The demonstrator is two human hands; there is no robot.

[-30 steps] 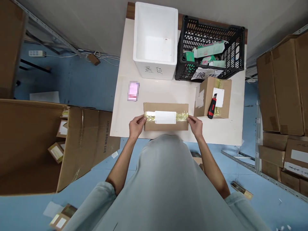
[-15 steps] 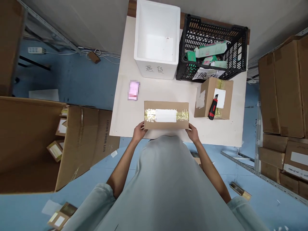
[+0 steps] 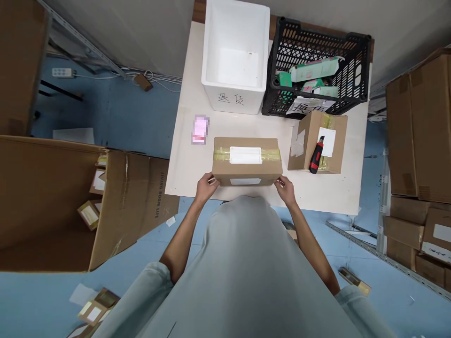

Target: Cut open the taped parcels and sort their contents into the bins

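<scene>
Taped carton: it sits in front of us at the table's near side, taped carton (image 3: 246, 170) between our hands, its near face showing a second label.
Fingers: our left hand (image 3: 206, 188) at its 8 o'clock and right hand (image 3: 286, 191) at 4 are nearly closed, pinching the lower corners; how firmly, we cannot tell.
Slip: with only corners held, we judge it could tip or slide off the 6 o'clock edge.
Cutter: a swing between 2 and 3 o'clock could bump the second carton (image 3: 310, 131) and knock the cutter (image 3: 316, 156) off its top.
Table: pale table (image 3: 197, 169), white foam box (image 3: 234, 101) at 12, black crate (image 3: 278, 101) at 1, blurred pink item (image 3: 200, 129) at 10.
Room: blue floor (image 3: 116, 103), large open carton (image 3: 130, 202) between 8 and 9, stacked cartons (image 3: 419, 136) at 3.
</scene>
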